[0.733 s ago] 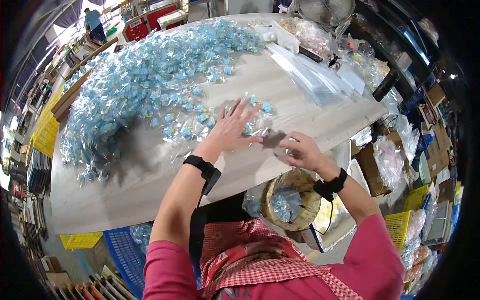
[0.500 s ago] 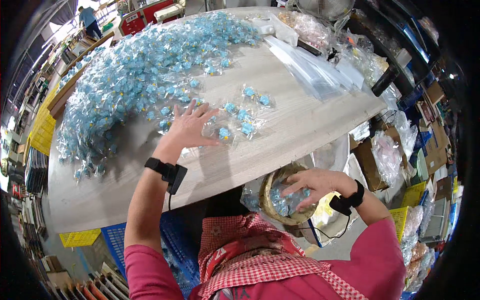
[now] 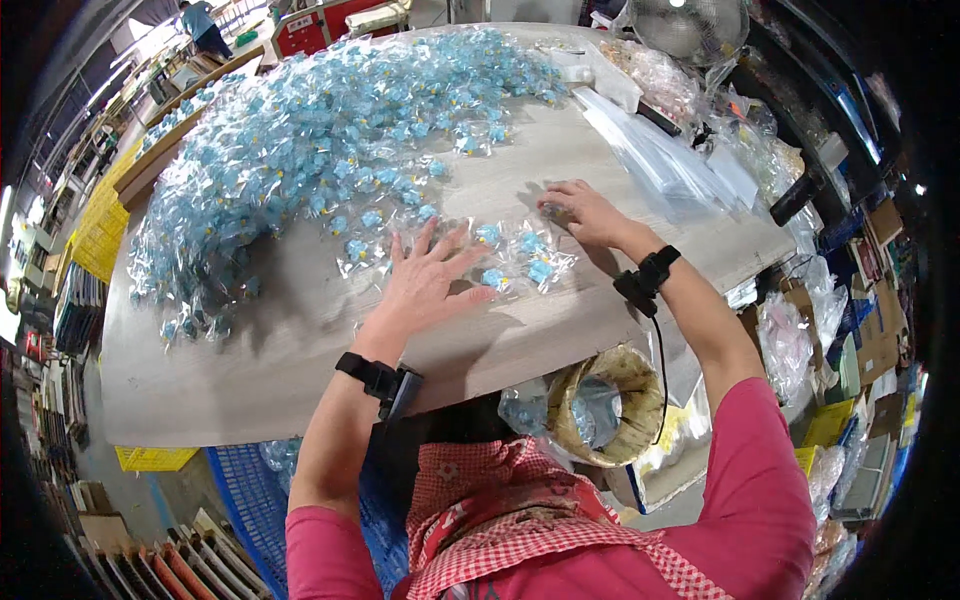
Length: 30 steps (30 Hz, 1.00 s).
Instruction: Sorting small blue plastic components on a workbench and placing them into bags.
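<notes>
My left hand lies palm down on the table, fingers spread, beside small clear packets that each show a light-blue piece with a yellow spot. Several of these packets lie loose between my two hands. To the right of them, my right hand is over the tabletop with its fingers curled together; what is under its fingertips is too small and dark to name. A large heap of the same blue packets covers the far left of the table. Below the table edge, a round tub lined with clear plastic holds some blue packets.
The pale wooden table has a curved far edge. Flat clear plastic sheets lie at its right, near a fan and crumpled bags. A blue basket stands under the table. Far off at the upper left, a person stands.
My right hand has come up out of the tub onto the table, right of the loose packets. My left hand stays spread on the table, close to them. The whole view has shifted slightly.
</notes>
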Each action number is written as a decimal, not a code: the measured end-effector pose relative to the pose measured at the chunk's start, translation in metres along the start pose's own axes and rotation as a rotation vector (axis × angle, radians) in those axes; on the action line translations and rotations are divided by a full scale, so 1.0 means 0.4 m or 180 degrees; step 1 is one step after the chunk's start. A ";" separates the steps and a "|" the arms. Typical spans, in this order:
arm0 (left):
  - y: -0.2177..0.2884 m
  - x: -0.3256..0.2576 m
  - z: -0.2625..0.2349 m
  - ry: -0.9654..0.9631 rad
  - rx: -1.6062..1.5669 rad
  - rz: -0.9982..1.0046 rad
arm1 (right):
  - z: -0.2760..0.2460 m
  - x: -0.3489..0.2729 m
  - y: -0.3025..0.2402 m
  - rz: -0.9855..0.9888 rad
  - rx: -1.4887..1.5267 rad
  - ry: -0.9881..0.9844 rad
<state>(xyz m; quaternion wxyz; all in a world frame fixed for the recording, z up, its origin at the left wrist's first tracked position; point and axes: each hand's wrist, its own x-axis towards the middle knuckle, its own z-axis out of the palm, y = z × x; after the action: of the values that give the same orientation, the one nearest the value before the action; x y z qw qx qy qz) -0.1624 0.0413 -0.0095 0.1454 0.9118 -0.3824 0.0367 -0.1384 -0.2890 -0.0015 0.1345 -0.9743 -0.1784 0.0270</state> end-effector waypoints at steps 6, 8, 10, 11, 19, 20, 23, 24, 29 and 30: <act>0.000 -0.001 0.003 0.0097 -0.0026 0.0175 | -0.027 -0.034 -0.109 -0.0304 0.1618 0.0651; -0.010 -0.004 0.014 0.0281 -0.0173 0.0383 | -0.015 -0.011 -0.196 -0.1522 0.0675 0.1098; -0.019 -0.006 0.024 0.0471 -0.0297 0.0620 | 0.056 0.009 -0.233 -0.1839 -0.0071 0.1105; -0.024 -0.007 0.024 0.0392 -0.0413 0.0609 | 0.066 0.001 -0.234 -0.1823 -0.0079 0.1134; 0.014 -0.032 0.013 0.0233 -0.0804 0.0584 | 0.092 -0.174 -0.157 -0.0901 -0.0050 0.1418; 0.020 -0.037 0.009 0.0185 -0.0724 0.0558 | 0.083 -0.205 -0.157 -0.0670 -0.0011 0.1287; 0.057 -0.044 0.000 0.0177 -0.1010 0.0460 | 0.048 -0.305 -0.175 -0.0274 0.0114 0.1140; 0.065 -0.050 -0.007 0.0233 -0.1367 0.0355 | 0.042 -0.340 -0.182 -0.0177 0.0479 0.0828; -0.001 -0.104 -0.097 0.0685 -0.2379 0.0163 | 0.053 -0.535 -0.207 -0.0358 0.0890 0.0387; -0.021 -0.131 -0.122 0.0662 -0.1927 0.0001 | 0.057 -0.561 -0.210 -0.0415 0.0667 -0.0122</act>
<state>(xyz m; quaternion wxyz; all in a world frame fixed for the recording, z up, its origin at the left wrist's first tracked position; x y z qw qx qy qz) -0.1911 0.0972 0.0259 0.4483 0.8184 -0.3591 0.0143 -0.3791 -0.2874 0.0002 0.2336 -0.9406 -0.2402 0.0554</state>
